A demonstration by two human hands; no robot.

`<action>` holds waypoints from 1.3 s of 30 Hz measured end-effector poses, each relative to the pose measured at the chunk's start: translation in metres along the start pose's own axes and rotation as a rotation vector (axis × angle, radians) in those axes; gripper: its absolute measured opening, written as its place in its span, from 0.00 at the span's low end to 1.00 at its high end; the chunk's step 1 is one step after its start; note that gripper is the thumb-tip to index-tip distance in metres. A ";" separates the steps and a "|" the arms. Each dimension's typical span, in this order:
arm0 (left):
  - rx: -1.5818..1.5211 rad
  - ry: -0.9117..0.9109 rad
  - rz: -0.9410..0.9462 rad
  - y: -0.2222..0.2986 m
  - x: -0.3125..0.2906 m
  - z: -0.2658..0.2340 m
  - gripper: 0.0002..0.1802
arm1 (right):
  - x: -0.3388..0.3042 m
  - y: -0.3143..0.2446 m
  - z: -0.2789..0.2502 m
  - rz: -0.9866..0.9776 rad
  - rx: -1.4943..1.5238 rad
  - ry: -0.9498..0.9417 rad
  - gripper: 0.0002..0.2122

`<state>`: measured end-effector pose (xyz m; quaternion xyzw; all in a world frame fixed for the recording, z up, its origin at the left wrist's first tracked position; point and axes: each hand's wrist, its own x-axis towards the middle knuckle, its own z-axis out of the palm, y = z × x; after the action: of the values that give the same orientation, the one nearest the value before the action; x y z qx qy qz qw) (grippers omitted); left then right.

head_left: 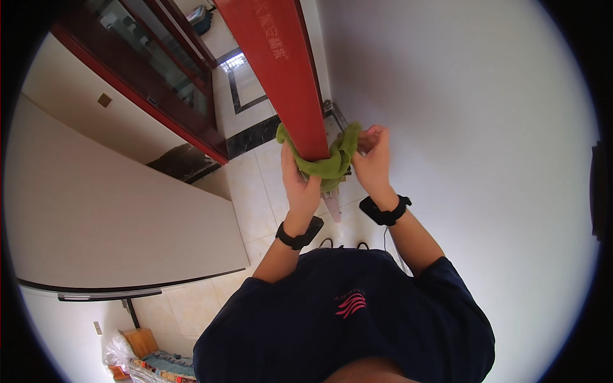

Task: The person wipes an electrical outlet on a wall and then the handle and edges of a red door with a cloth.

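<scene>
A green cloth [324,168] is looped around the near end of a long red panel [290,76], which looks like a door edge or frame. My left hand [300,185] is against the left side of the cloth, thumb in front and fingers partly hidden behind it, closed on it. On the other side, my right hand [373,156] has its fingers bent around the cloth's raised right end. Each of my wrists carries a black strap with a small dark box.
A plain white wall [460,140] rises close on the right. To the left stand a large pale panel [115,191] and a dark red glazed door [153,64]. Light tiles [255,185] cover the floor. A wooden piece with bedding [166,364] sits at lower left.
</scene>
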<state>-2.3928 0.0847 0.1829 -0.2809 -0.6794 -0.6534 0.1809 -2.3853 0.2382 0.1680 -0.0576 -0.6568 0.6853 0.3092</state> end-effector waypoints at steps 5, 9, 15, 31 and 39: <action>-0.012 -0.042 -0.014 -0.006 0.006 -0.016 0.32 | -0.004 -0.001 0.026 0.098 0.205 -0.295 0.15; -0.019 -0.046 -0.005 0.009 0.013 -0.021 0.29 | 0.000 -0.014 0.032 0.067 0.240 -0.340 0.18; -0.099 0.068 -0.039 0.005 0.008 -0.026 0.25 | 0.006 -0.015 0.034 0.048 0.183 -0.470 0.18; 0.054 0.239 0.010 -0.011 -0.009 -0.066 0.33 | -0.014 -0.016 0.072 -0.109 0.030 -0.622 0.25; 0.146 0.321 0.107 0.003 0.001 -0.106 0.37 | -0.026 -0.005 0.124 -0.112 0.146 -0.706 0.35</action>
<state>-2.4047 -0.0203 0.1949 -0.1948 -0.6715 -0.6282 0.3413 -2.4232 0.1183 0.1802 0.2411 -0.6746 0.6899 0.1038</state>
